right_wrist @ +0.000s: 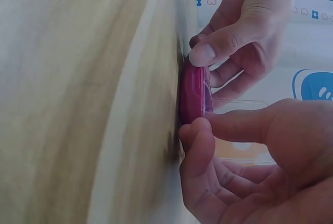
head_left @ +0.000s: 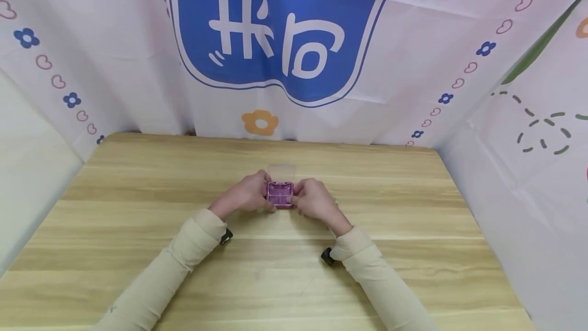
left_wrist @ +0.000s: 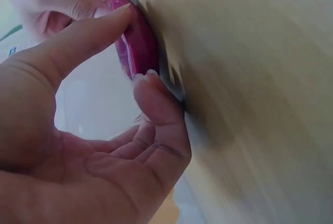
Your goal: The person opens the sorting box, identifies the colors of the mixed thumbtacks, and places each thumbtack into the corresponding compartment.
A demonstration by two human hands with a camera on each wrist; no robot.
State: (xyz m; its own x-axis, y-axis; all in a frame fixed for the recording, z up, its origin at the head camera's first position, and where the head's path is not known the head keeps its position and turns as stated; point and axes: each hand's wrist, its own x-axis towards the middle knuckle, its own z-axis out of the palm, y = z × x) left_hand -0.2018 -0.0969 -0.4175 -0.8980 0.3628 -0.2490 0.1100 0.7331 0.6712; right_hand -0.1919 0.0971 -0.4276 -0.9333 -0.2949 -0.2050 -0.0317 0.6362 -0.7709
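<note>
A small purple pill box (head_left: 280, 201) with several compartments sits on the wooden table, its clear lid (head_left: 282, 171) swung open toward the back. My left hand (head_left: 245, 193) grips its left side, thumb at the front edge. On the opposite side, my right hand (head_left: 316, 199) pinches the box between thumb and fingertips, with the thumb tip over the front right compartment. The left wrist view shows the magenta side of the box (left_wrist: 141, 42) between the left thumb and fingers. Seen from the right wrist, the box (right_wrist: 192, 94) lies low against the tabletop. No contents can be made out inside.
The wooden table (head_left: 275, 280) stretches around both arms. Behind it hangs a white cloth (head_left: 216, 111) with a blue printed emblem and flowers. Black wrist straps (head_left: 327, 257) show at the cream sleeves. A small pale bit peeks out beside the right wrist, too small to identify.
</note>
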